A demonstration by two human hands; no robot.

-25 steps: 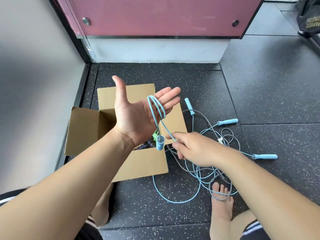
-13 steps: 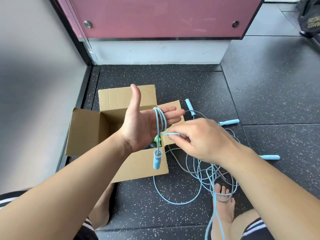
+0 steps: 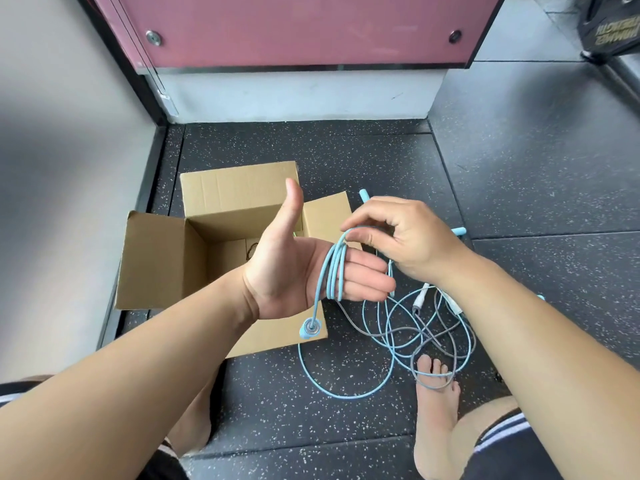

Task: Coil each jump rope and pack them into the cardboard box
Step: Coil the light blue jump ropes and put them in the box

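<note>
My left hand (image 3: 298, 271) is held flat, palm up, thumb raised, above the open cardboard box (image 3: 221, 216). A light blue jump rope (image 3: 334, 271) is looped several times round its straight fingers, and one blue handle (image 3: 309, 330) dangles below the palm. My right hand (image 3: 401, 233) pinches the same rope at the top of the loops, just above the left fingertips. The rest of the blue rope lies tangled with a grey rope (image 3: 415, 327) on the floor to the right of the box. Dark coiled rope shows faintly inside the box.
Two more blue handles (image 3: 363, 195) (image 3: 459, 231) lie on the dark speckled floor behind my right hand. My bare right foot (image 3: 437, 386) sits under a grey loop. A grey wall runs along the left, and a pink-fronted cabinet (image 3: 298, 29) stands beyond the box.
My right hand carried the rope up and over the left fingers, adding another loop. The left hand dropped lower and turned flatter over the box. The dangling handle swung slightly.
</note>
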